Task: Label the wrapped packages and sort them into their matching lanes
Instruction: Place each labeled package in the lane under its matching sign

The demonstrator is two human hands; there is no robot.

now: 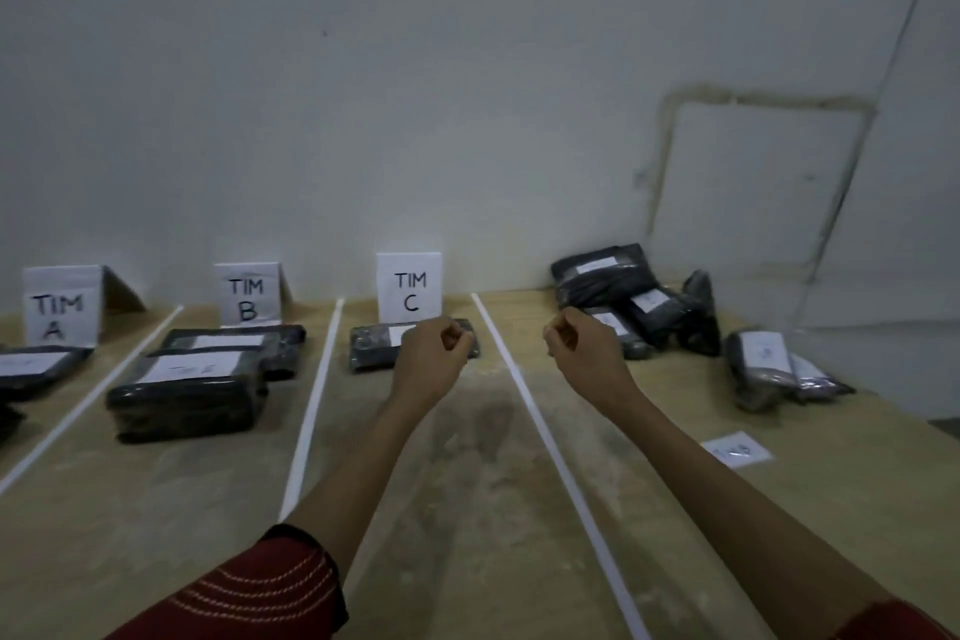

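Head view: one package (371, 348) lies far in the lane under the TIM C sign (409, 287). The left hand (434, 353) just above it and the right hand (576, 346) are both curled, apparently empty. That package looks sorted; the next move probably calls for the loose label (735, 450) and the unsorted pile (618, 291) at far right.

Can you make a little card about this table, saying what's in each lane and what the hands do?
Lane A: lane A package, partly out of view
Lane B: two lane B packages
Lane C: one lane C package
Right side: unsorted pile, loose label
Left hand: curled, by lane C package
Right hand: curled, holding nothing
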